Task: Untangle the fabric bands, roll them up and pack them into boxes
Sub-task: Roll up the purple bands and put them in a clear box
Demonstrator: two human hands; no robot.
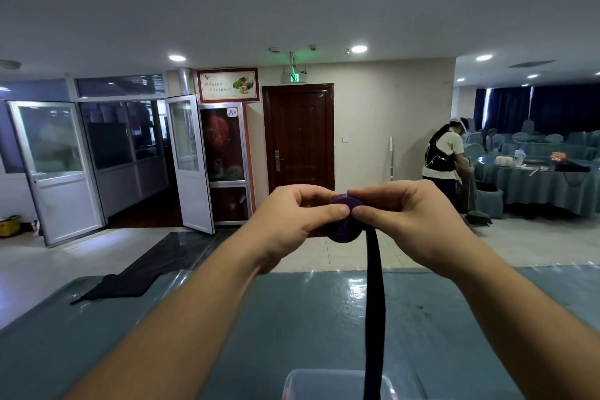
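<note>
Hanging straight down from the grip, the purple band's loose tail (pixel 374 302) ran from the roll's lower right edge toward the bottom of the view, its long axis near vertical, and passed in front of the clear plastic box (pixel 298 381) at the near edge of the table (pixel 227 334). The wound part, a flat purple roll (pixel 344 227) with its spiral face turned toward the camera, was held up in the air above the table's far side, between the two hands. The left hand (pixel 293 221) pinched the roll from the left, thumb across its face and fingers curled over the top; the right hand (pixel 407 221) pinched it from the right, thumb tip just beside the left thumb. Because the tail left the roll on the right hand's side, that hand seemed the nearer one to feed the strip, with the left steadying the coil, so winding would likely draw the tail upward. A dark cloth (pixel 130 282) lay on the table's far left corner. Across the room another person (pixel 443 156) bent beside a round covered table (pixel 535 185).
</note>
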